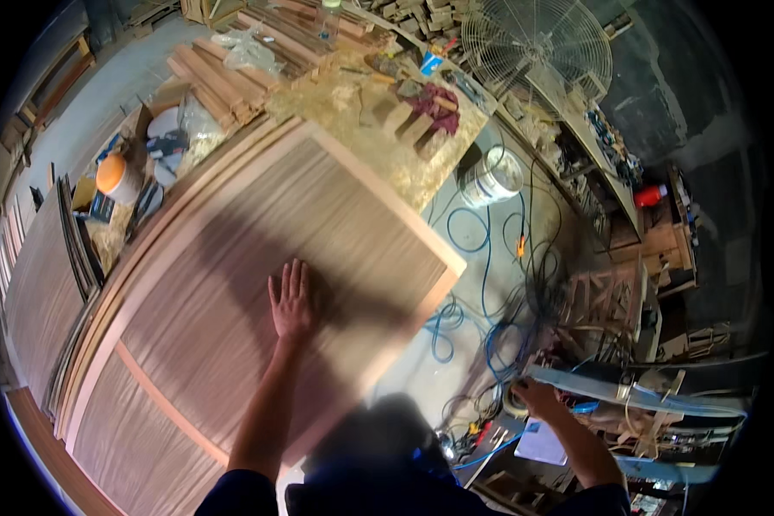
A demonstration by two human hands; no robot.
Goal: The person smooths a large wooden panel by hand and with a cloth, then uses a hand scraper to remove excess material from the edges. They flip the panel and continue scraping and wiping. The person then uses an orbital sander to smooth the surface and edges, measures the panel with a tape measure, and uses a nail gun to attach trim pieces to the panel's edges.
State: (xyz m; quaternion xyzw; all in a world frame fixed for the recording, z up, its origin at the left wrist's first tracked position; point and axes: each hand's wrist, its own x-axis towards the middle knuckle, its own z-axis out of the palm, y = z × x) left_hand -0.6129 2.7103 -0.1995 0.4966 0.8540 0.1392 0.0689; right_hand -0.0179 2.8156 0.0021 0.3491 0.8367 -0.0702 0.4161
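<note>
A framed wooden panel (224, 318) with a dark-grained face and paler edging takes up the middle and left, lying on other sheets stacked along its left edge. Beyond its far end is a yellowish, dusty surface (322, 99). At the far right stands a round wire-caged fan (537, 52), and at the far left wooden strips (211, 82) lie in a pile. A blue hose (488, 258) loops over the floor to the right of the panel, near a white bucket (494, 178). The left hand (293, 308) lies palm down around the panel's middle, its fingers stretched out and slightly apart, with hold of nothing. The right hand (537, 398) is off to the near right, well apart from the panel, its fingers curled by a small round object; I cannot tell whether they grip it. A maroon cloth (439, 109) is bunched up on the far surface, beside a few small wood blocks (408, 127).
</note>
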